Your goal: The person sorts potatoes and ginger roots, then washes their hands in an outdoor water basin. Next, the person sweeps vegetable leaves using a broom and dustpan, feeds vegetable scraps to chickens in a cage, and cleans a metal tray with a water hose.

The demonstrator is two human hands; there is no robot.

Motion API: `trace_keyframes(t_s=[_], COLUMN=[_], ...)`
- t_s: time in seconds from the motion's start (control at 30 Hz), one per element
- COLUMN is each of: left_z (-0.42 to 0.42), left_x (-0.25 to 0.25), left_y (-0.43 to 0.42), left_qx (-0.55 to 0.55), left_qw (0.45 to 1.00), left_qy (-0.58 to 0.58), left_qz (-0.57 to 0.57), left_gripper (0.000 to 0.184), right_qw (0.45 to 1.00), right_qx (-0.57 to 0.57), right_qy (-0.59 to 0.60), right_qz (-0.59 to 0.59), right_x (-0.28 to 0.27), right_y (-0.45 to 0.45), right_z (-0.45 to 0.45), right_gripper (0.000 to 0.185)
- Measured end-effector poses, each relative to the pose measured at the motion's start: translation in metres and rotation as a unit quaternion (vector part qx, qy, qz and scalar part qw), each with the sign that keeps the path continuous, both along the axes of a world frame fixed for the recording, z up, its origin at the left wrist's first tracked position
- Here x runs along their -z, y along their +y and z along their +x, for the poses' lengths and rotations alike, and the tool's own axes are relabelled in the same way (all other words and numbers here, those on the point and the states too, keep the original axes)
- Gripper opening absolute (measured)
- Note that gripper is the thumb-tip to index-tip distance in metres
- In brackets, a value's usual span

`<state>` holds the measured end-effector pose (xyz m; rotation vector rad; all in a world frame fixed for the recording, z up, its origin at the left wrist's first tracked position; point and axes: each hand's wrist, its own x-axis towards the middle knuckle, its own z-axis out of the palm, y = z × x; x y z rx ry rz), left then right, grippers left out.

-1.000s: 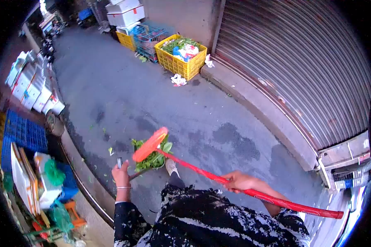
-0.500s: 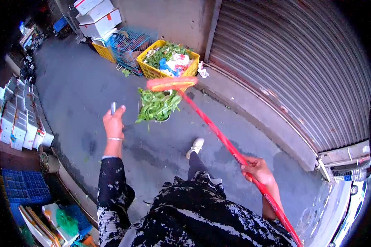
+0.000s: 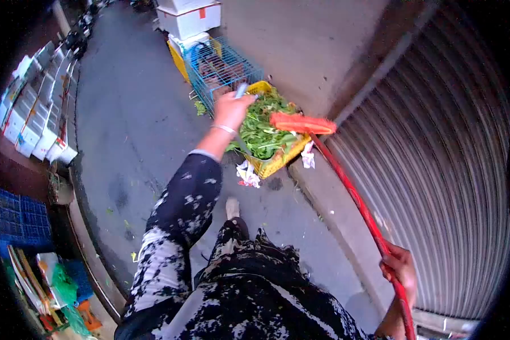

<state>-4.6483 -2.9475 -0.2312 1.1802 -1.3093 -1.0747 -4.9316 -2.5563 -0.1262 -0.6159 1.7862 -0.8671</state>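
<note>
My left hand (image 3: 232, 111) is closed on the upright handle (image 3: 241, 90) of a dustpan, its pale end poking above my fist. The pan is mostly hidden under leafy greens (image 3: 263, 133) over the yellow crate (image 3: 286, 160); I cannot tell which leaves lie in the pan and which in the crate. My right hand (image 3: 399, 269) is wrapped round the red stick of a broom (image 3: 357, 195). Its orange-red head (image 3: 303, 123) is raised at the crate's right side. Crumpled white plastic (image 3: 248, 173) lies at the crate's near corner.
A blue wire cage (image 3: 224, 68) adjoins the crate, with white foam boxes (image 3: 190, 20) behind it. A ribbed metal shutter (image 3: 436, 170) and a concrete step (image 3: 328, 209) run along the right. More foam boxes (image 3: 37, 107) and blue crates (image 3: 21, 212) line the left side.
I have stepped closer to the yellow crate. My left hand has brought the dustpan of greens forward and right, over the crate. The broom has swung right with my right hand.
</note>
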Motion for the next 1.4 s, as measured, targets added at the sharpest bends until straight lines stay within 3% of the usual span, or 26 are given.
trace_keyframes(t_s=[0.1, 0.2, 0.27, 0.3, 0.37, 0.4, 0.43, 0.5, 0.53, 0.57, 0.6, 0.63, 0.7, 0.73, 0.77, 0.83, 0.87, 0.97, 1.0, 1.03, 1.07, 1.1, 1.17, 1.3, 1.4], left_z=[-0.056, -0.093, -0.114, -0.127, -0.133, -0.138, -0.137, -0.134, -0.122, -0.136, -0.143, -0.151, -0.165, -0.193, -0.2, -0.237, -0.244, -0.273, -0.27, -0.259, -0.274, -0.269, -0.248, -0.236, -0.218], left_x=[0.014, 0.001, 0.016, 0.039, 0.066, 0.097, 0.118, 0.183, 0.168, 0.238, 0.241, 0.244, 0.198, 0.211, 0.15, 0.109, 0.079, 0.075, 0.075, 0.085, 0.158, 0.153, 0.138, 0.111, 0.077], left_y=[-0.075, -0.157, -0.185, -0.194, -0.188, -0.186, -0.179, -0.176, -0.17, -0.174, -0.181, -0.19, -0.225, -0.251, -0.264, -0.285, -0.29, -0.305, -0.322, -0.336, -0.361, -0.359, -0.329, -0.319, -0.327], left_qx=[0.057, 0.082, 0.079, 0.117, 0.135, 0.142, 0.153, 0.165, 0.171, 0.159, 0.162, 0.165, 0.216, 0.199, 0.214, 0.22, 0.246, 0.214, 0.199, 0.2, 0.204, 0.2, 0.184, 0.173, 0.142], left_qw=[0.997, 0.993, 0.992, 0.99, 0.984, 0.979, 0.983, 0.982, 0.966, 0.973, 0.979, 0.983, 0.946, 0.946, 0.941, 0.952, 0.944, 0.942, 0.94, 0.93, 0.915, 0.914, 0.917, 0.918, 0.938], left_qy=[-0.053, -0.078, -0.075, -0.014, -0.048, -0.122, -0.093, -0.078, -0.102, -0.133, -0.101, -0.069, -0.16, -0.202, -0.201, -0.182, -0.198, -0.257, -0.262, -0.3, -0.349, -0.354, -0.326, -0.335, -0.314], left_qz=[0.009, -0.025, -0.061, -0.072, -0.106, -0.076, -0.05, 0.049, 0.168, 0.102, 0.075, 0.046, 0.18, 0.158, 0.165, 0.108, 0.098, 0.028, 0.083, 0.064, 0.011, 0.009, 0.135, 0.123, 0.037], left_gripper=[0.021, 0.029, 0.033, 0.032, 0.034, 0.031, 0.029, 0.029, 0.032, 0.035, 0.036, 0.037, 0.044, 0.051, 0.053, 0.047, 0.043, 0.035, 0.029, 0.03, 0.03, 0.03, 0.032, 0.034, 0.048], right_qw=[1.0, 0.99, 0.961, 0.946, 0.94, 0.941, 0.941, 0.919, 0.924, 0.922, 0.938, 0.94, 0.955, 0.957, 0.957, 0.905, 0.88, 0.857, 0.868, 0.874, 0.882, 0.882, 0.861, 0.826, 0.831], right_qx=[-0.005, 0.026, 0.045, 0.054, 0.038, 0.022, 0.007, 0.012, 0.062, 0.109, 0.06, 0.059, 0.031, 0.038, 0.035, 0.16, 0.181, 0.211, 0.176, 0.137, 0.158, 0.158, 0.155, 0.207, 0.174], right_qy=[-0.021, -0.127, -0.262, -0.306, -0.301, -0.279, -0.257, -0.3, -0.244, -0.185, -0.087, -0.085, 0.172, 0.19, 0.191, 0.324, 0.312, 0.384, 0.338, 0.29, 0.217, 0.211, -0.03, -0.035, -0.033], right_qz=[-0.002, -0.06, -0.079, -0.095, -0.155, -0.189, -0.219, -0.256, -0.289, -0.322, -0.33, -0.326, -0.238, -0.217, -0.216, -0.224, -0.31, -0.27, -0.317, -0.366, -0.388, -0.392, -0.484, -0.523, -0.527], right_x=[-0.002, 0.002, 0.026, 0.029, 0.022, 0.017, 0.015, 0.018, 0.018, 0.017, 0.01, 0.009, 0.006, 0.01, 0.012, 0.01, 0.008, -0.011, -0.003, 0.005, 0.005, 0.011, 0.02, 0.006, -0.026], right_y=[-0.061, -0.162, -0.21, -0.231, -0.269, -0.285, -0.296, -0.326, -0.339, -0.355, -0.376, -0.392, -0.401, -0.403, -0.401, -0.397, -0.4, -0.414, -0.424, -0.437, -0.455, -0.46, -0.456, -0.471, -0.471], right_z=[-0.026, -0.036, -0.06, -0.065, -0.073, -0.075, -0.078, -0.088, -0.082, -0.073, -0.069, -0.071, -0.078, -0.093, -0.112, -0.149, -0.158, -0.167, -0.175, -0.184, -0.169, -0.177, -0.193, -0.202, -0.198], right_gripper=[0.05, 0.065, 0.053, 0.049, 0.046, 0.047, 0.049, 0.049, 0.05, 0.052, 0.043, 0.043, 0.035, 0.028, 0.028, 0.029, 0.028, 0.037, 0.039, 0.041, 0.033, 0.033, 0.022, 0.014, 0.021])
